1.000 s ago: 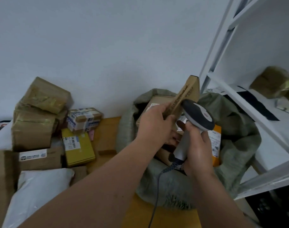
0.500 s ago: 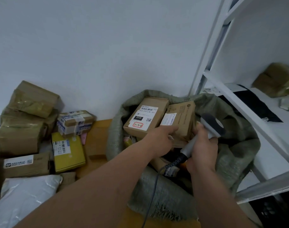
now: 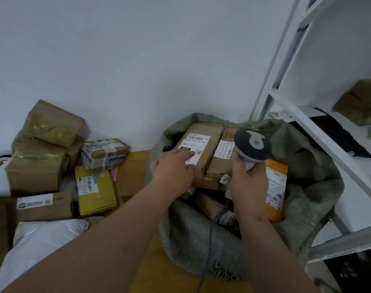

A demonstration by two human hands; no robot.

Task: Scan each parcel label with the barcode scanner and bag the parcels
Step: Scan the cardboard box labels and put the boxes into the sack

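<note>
A green woven sack point(image 3: 307, 166) stands open on the floor with several parcels inside. My left hand point(image 3: 174, 170) hovers over a brown box with a white label point(image 3: 203, 132) at the sack's back, fingers apart, fingertips on the label. Beside it on the right lies a second brown box point(image 3: 221, 159) with its own label. My right hand point(image 3: 249, 185) grips the handle of the grey barcode scanner point(image 3: 252, 144), whose head sits above that second box. An orange parcel point(image 3: 275, 187) leans in the sack to the right of my right hand.
A pile of parcels lies to the left: taped brown boxes point(image 3: 51, 123), a yellow box point(image 3: 95, 189), a white poly bag point(image 3: 38, 246). A white shelf unit point(image 3: 328, 134) stands right, with a brown parcel point(image 3: 360, 102) on it. The scanner cable point(image 3: 207, 250) hangs over the sack's front.
The flat brown box that my left hand held upright now lies in the sack beside the labelled box. My left hand let go and moved left onto the labelled box.
</note>
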